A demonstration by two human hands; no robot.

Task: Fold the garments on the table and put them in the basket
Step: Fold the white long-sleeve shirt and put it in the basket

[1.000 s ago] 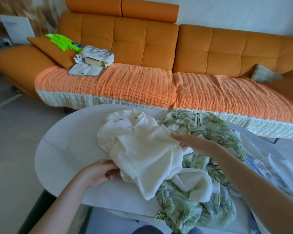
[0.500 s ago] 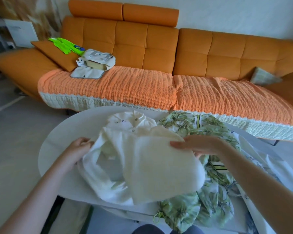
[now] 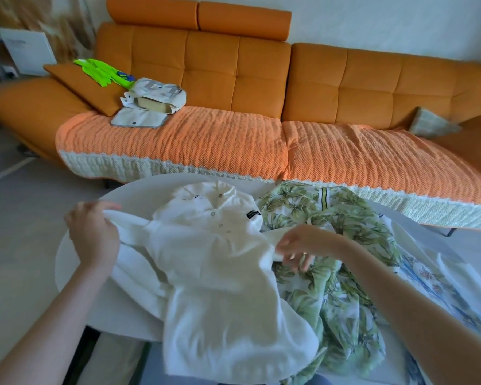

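- Counted three garments on the round worktop [image 3: 75,262]: one white polo shirt [image 3: 220,259] spread flat, one green leaf-print garment [image 3: 331,287] touching its right edge, one blue-flowered piece [image 3: 439,284] at the far right.
- Found the left hand [image 3: 93,234] with fingers curled round one shirt sleeve.
- Found the right hand [image 3: 303,243] seemingly pinching the other sleeve, though blurred.

Shirt [image 3: 220,273]: chest patch [image 3: 253,214] lettering too small to read; one sleeve end bunched inside left hand [image 3: 93,234].
Right hand [image 3: 308,243]: fingers [image 3: 305,261] motion-blurred; hold on shirt unclear.
Leaf-print garment [image 3: 345,301]: partly under shirt; cut by bottom edge.
Blue-print garment [image 3: 439,284]: cut by right edge.
Bench [image 3: 139,193]: right half buried under cloth.
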